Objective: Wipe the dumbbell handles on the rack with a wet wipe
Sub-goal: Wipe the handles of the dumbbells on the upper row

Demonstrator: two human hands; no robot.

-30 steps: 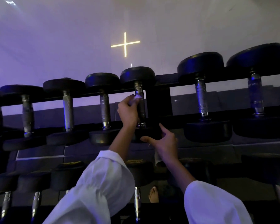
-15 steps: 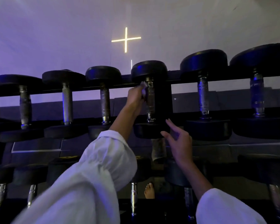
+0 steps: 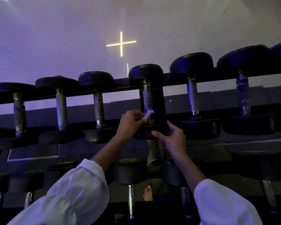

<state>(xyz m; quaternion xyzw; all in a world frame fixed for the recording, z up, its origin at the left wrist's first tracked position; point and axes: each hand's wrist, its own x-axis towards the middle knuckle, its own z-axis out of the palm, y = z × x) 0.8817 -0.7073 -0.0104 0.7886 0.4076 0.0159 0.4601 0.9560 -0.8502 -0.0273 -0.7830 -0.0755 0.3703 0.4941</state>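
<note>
Hands raised: left hand (image 3: 129,123) pinches wet wipe (image 3: 148,114) against dumbbell handle (image 3: 147,98); right hand (image 3: 173,140) loose, splayed.

My left sleeve (image 3: 75,197) and right sleeve (image 3: 224,207) are loose white cloth, thin, creased, wide at the cuff; my left hand (image 3: 130,125) and right hand (image 3: 173,138) are bare

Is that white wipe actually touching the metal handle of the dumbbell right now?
Touching. The head view shows the left hand pinching the wet wipe, which is pressed onto the lower end of the dumbbell handle with no gap.
</note>
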